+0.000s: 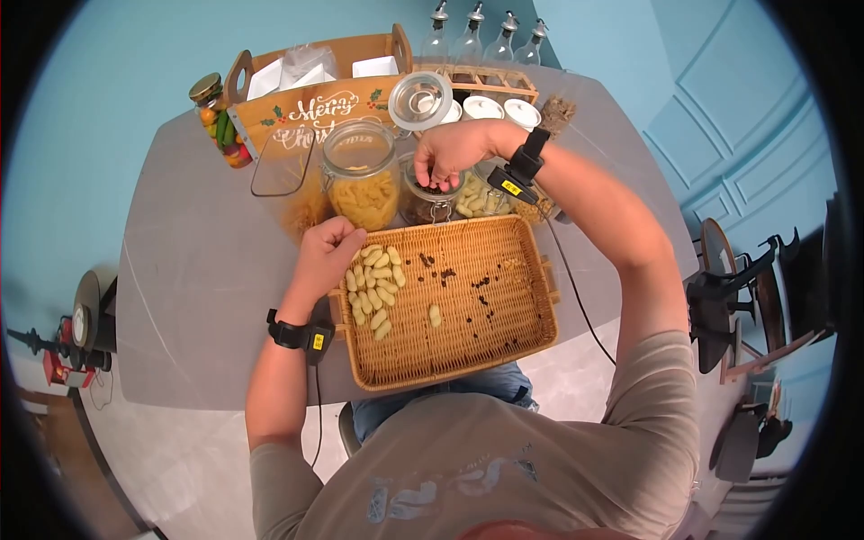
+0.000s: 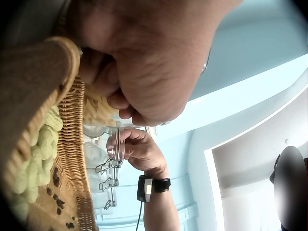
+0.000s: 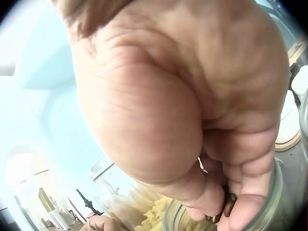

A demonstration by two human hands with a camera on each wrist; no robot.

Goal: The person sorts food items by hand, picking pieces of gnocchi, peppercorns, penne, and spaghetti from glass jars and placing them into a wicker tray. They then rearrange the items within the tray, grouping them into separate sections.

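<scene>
My right hand (image 1: 445,153) reaches into the mouth of a clip-top glass jar (image 1: 430,205) and pinches dark brown beans (image 3: 230,204) between thumb and fingers. My left hand (image 1: 328,256) is at the far left corner of a wicker basket (image 1: 450,360), its curled fingers holding the rim. Peanuts in their shells (image 1: 373,283) lie packed along the basket's left side, with one peanut (image 1: 435,315) apart near the middle. Dark beans (image 1: 447,274) are scattered over the basket's floor.
A pasta jar (image 1: 362,193) stands left of the bean jar, and a peanut jar (image 1: 477,200) to its right. Behind are a wooden crate (image 1: 310,112), white lidded pots (image 1: 483,108) and glass bottles (image 1: 468,45). A jar of colourful vegetables (image 1: 222,126) stands far left.
</scene>
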